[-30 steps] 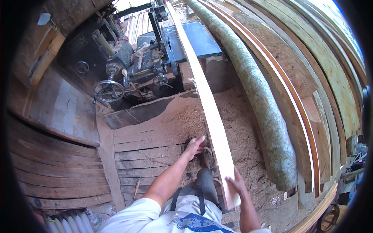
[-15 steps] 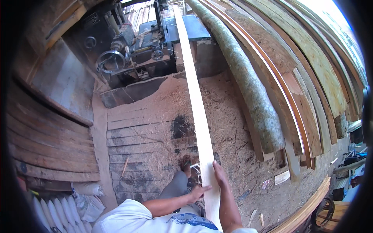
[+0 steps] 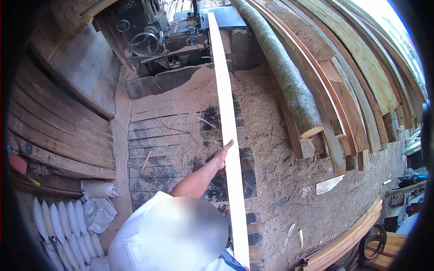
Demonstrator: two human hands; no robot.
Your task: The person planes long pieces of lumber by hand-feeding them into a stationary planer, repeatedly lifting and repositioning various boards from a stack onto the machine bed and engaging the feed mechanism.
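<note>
A long pale wooden board (image 3: 226, 108) runs from the lower edge up to the machine's flat metal table (image 3: 226, 20), where its far end lies over the top. My left hand (image 3: 221, 156) grips the board's left edge around mid-length, with the thumb lying along the upper face and the other fingers mostly hidden. The near end of the board passes beside my body at the bottom. My right hand does not show. A blurred patch covers part of my white shirt (image 3: 124, 244).
A woodworking machine with handwheels (image 3: 144, 44) stands ahead, sawdust (image 3: 181, 92) before it on slatted flooring. To the right lie a bark-covered log (image 3: 289, 86) and stacked planks (image 3: 361, 63). White sacks (image 3: 63, 221) sit at lower left; cut strips (image 3: 343, 237) lie at lower right.
My left hand has moved forward along the board and now holds its edge. My right hand, earlier on the board's right edge, has left the view. The view has shifted somewhat.
</note>
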